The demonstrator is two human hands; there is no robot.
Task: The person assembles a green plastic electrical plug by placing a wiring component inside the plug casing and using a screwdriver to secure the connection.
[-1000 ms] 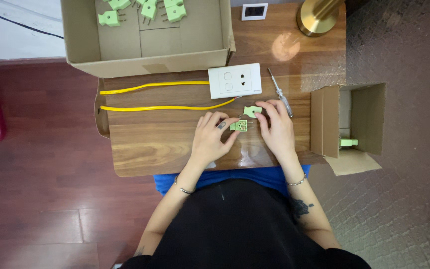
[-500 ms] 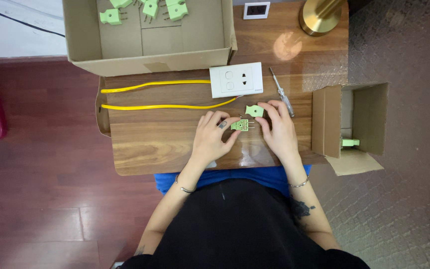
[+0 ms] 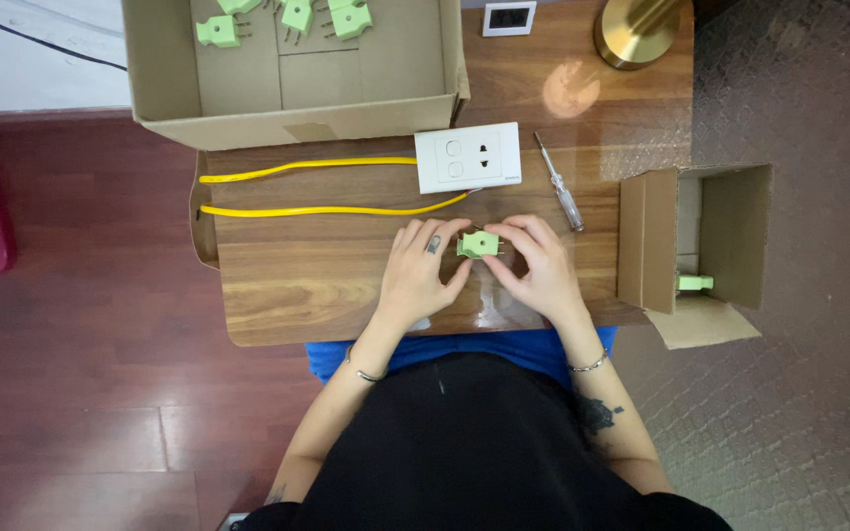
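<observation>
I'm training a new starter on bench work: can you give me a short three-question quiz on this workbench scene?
1. True or false: both hands hold the green plug.
2. What lies right of the white socket plate? A) screwdriver B) scissors C) tape
3. What colour are the two wires on the wooden table?

Key:
1. True: the left hand and right hand pinch it between them.
2. A: the screwdriver.
3. Yellow: the wires run left from the plate.

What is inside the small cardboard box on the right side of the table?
Inside the small cardboard box, one green plug lies near its lower wall. The folded flap covers the left part, so anything there cannot be seen.
</observation>
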